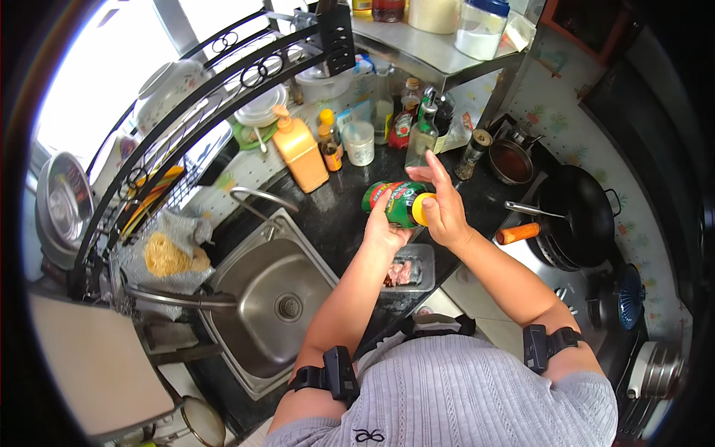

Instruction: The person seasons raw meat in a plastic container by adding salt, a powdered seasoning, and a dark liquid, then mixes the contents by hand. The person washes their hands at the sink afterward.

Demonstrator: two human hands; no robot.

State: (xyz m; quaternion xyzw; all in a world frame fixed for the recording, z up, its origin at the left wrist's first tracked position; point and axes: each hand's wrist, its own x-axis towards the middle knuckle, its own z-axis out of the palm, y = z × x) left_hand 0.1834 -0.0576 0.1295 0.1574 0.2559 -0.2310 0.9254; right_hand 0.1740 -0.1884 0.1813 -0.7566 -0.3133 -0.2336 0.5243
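My left hand (386, 228) grips a green-labelled bottle (395, 204) with a yellow cap (423, 209), tilted on its side above the counter. Against the cap rests my right hand (447, 208), its thumb touching the yellow edge and its fingers stretched out, not wrapped around the bottle. Below my hands, a clear plastic tray (423, 268) holds pieces of raw meat (399, 274) with a dark sauce; my left wrist hides part of it.
To the left is a steel sink (262, 313) with a faucet (184, 299). Behind stand an orange pump bottle (300, 153), a white tub (358, 144), a glass bottle (423, 137) and a pepper grinder (473, 153). On the right, a black wok (581, 218) sits on the stove beside a saucepan (511, 162).
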